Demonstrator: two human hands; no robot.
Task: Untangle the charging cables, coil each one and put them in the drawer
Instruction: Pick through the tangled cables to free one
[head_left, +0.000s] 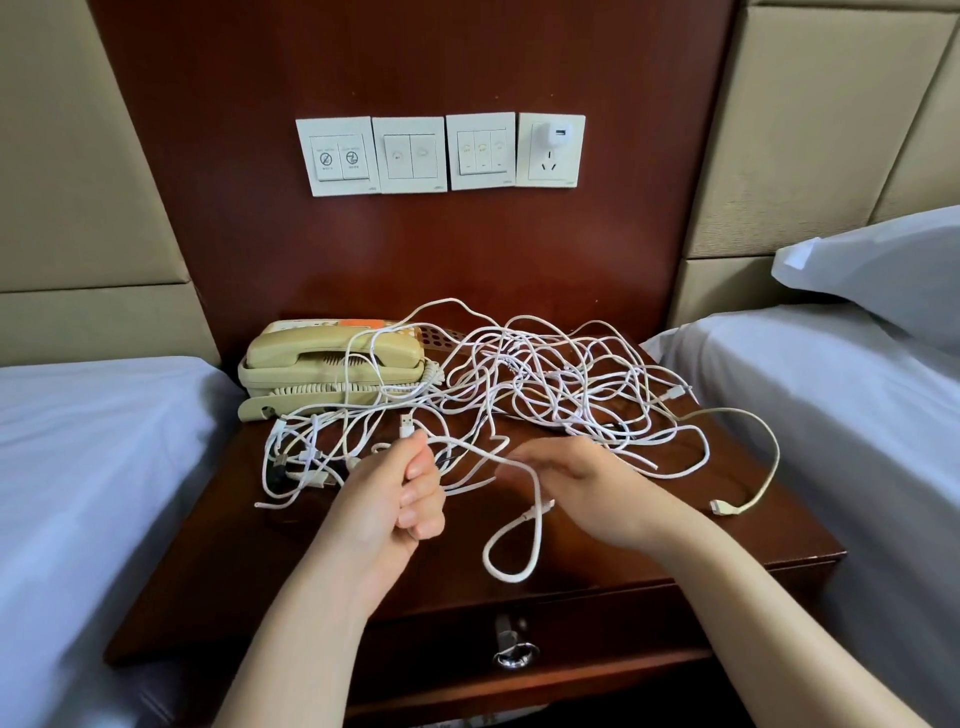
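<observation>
Cables (545, 384) tangled on worktop (597, 545); your left hand (410, 493) grip pinches one cable's USB end (405, 425), right hand (566, 478) spread, blurred.

The right hand (582, 480) is motion-blurred at the fingers — whether they pinch any strand cannot be told. In the tangle of white cables (545, 384) the separate cables cannot be counted or traced. The left hand (410, 493) hides the cable below the USB plug (405, 425). Strands cross over the telephone (332, 369), covering part of it. The switch plates' (410, 154) markings are too small to read — both beds run off the frame's edges.
</observation>
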